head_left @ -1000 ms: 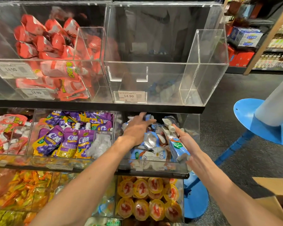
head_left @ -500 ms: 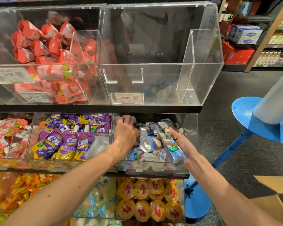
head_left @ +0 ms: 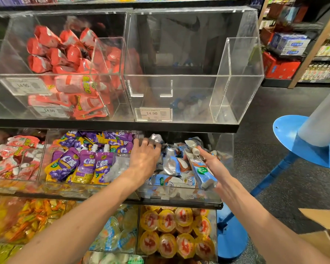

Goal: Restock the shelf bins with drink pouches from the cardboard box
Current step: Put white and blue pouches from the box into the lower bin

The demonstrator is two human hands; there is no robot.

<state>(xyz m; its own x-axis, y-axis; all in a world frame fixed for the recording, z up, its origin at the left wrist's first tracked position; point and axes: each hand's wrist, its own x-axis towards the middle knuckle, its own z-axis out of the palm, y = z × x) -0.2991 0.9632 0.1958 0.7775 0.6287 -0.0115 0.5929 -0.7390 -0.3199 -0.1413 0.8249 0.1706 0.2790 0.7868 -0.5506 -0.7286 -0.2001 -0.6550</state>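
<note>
The left hand [head_left: 144,161] curls its fingers round a silver pouch [head_left: 155,139] at its 12 o'clock. At its 3 o'clock, the right hand [head_left: 214,165] clamps thumb and fingers on a blue-white pouch [head_left: 203,172].

blue-white drink pouches [head_left: 176,164] | heaped in clear middle-shelf bin [head_left: 226,146] | cardboard box [head_left: 324,223] | lower right edge

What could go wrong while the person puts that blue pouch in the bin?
The blue pouch in the right hand is held near the bin's front wall, so it might slip to the floor. The pile looks heaped, so the left hand resting on it could nudge pouches out.
</note>
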